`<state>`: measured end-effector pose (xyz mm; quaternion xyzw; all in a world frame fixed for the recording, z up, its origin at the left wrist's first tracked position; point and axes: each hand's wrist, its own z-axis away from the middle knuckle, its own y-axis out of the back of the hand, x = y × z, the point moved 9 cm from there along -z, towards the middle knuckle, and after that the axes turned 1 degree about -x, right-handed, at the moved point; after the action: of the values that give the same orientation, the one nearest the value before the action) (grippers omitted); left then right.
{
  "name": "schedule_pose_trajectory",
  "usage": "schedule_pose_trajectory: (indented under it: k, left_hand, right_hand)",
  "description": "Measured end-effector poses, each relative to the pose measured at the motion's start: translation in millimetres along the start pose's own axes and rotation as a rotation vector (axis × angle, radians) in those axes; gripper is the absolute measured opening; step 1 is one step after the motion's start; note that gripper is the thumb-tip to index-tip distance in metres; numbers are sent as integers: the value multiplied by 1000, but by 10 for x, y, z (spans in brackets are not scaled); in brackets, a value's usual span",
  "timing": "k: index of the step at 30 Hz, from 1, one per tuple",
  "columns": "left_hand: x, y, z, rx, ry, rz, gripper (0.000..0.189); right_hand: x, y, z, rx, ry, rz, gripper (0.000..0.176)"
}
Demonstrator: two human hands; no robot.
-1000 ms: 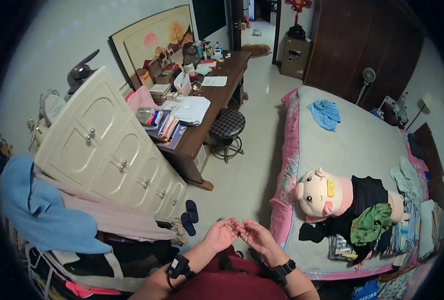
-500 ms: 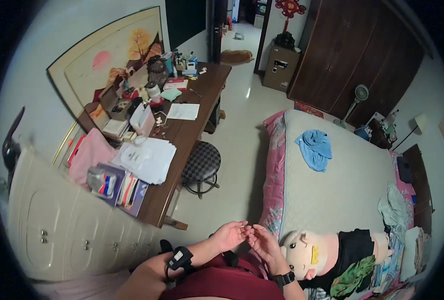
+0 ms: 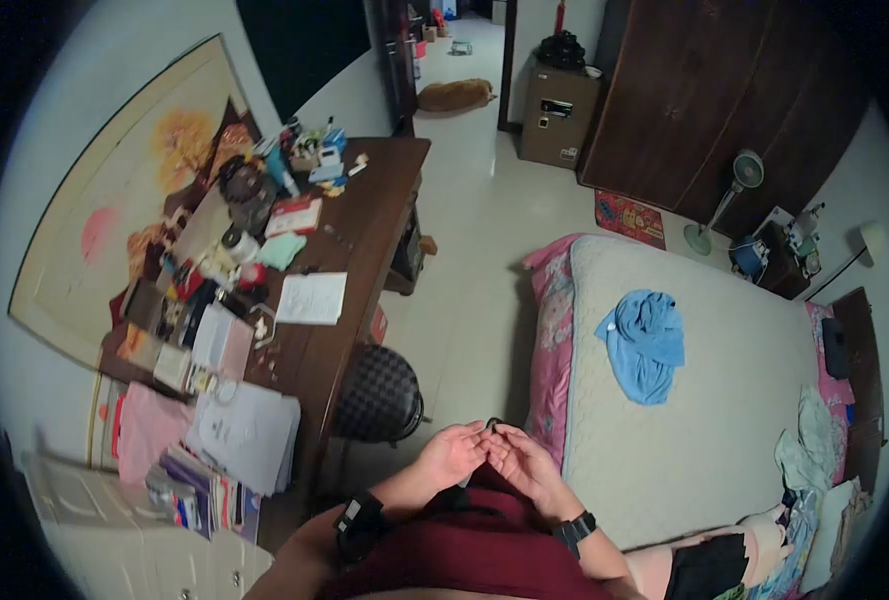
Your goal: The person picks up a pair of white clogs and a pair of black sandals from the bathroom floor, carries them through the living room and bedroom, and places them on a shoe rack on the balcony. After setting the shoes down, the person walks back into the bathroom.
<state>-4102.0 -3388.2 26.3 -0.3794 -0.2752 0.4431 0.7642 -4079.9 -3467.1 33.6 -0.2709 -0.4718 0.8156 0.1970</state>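
Note:
My left hand (image 3: 453, 455) and my right hand (image 3: 524, 463) meet in front of my body, palms up, with fingers curled and fingertips together. A small dark, curved thing (image 3: 492, 425) shows between the fingertips of both hands; it is too small to name. A black strapped device (image 3: 357, 522) is on my left forearm, and a black watch (image 3: 573, 530) is around my right wrist. Dark red clothing (image 3: 464, 550) lies just below the hands. Nearest to them are the bed's pink side and a checked stool (image 3: 379, 393).
A blue cloth (image 3: 646, 345) lies crumpled on the bed (image 3: 724, 450). At left stands a brown desk (image 3: 379, 215) with papers (image 3: 244, 430), books and bottles. Beyond are a safe (image 3: 556, 115), a fan (image 3: 729, 195) and a brown dog-like shape (image 3: 456, 96) on the floor.
My view has shifted forward, so the stool and blue cloth appear lower and the plush toy has mostly left the frame. The dark thing now shows above my fingertips.

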Motion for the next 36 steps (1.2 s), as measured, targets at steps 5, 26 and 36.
schedule_pose_trajectory:
  k: [5, 26, 36]
  left_hand:
    - [743, -761, -758, -62, -50, 54, 17]
    - [4234, -2500, -3931, -131, 125, -10, 17]
    - [4889, -3054, -5163, -81, 295, -108, 17]
  right_hand:
    - [-1032, -441, -888, -57, -87, 112, 17]
    - [-3777, -1380, -4796, -32, 97, 115, 20]
    - [-4790, -1325, -5731, 38, 194, 16, 22]
